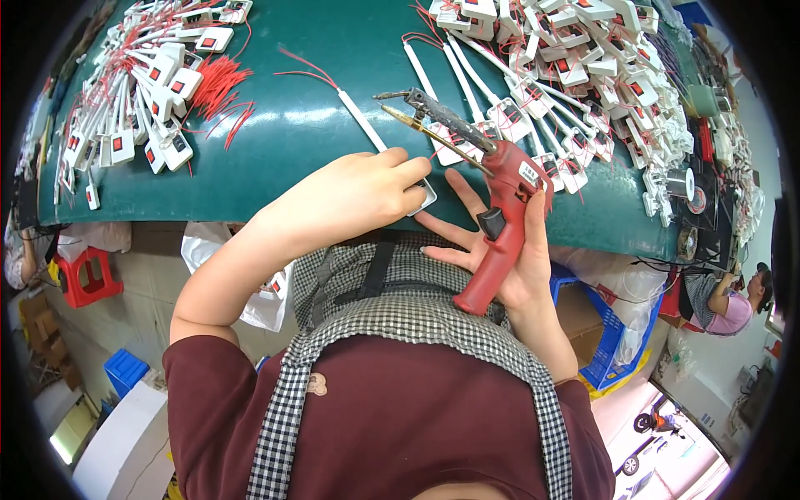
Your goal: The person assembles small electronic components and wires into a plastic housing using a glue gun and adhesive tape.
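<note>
Through the head camera I saw the left grip curled closed over a white stemmed piece near the tabletop's front edge, red wires trailing from its far end. The right grip held a red soldering gun between thumb and palm, other fingers splayed loosely.

From here I see a red pistol-grip soldering gun slanting across the right hand's palm, tip beyond the left hand, whose fingers cover the middle of a white stemmed plastic housing trailing red wires.
</note>
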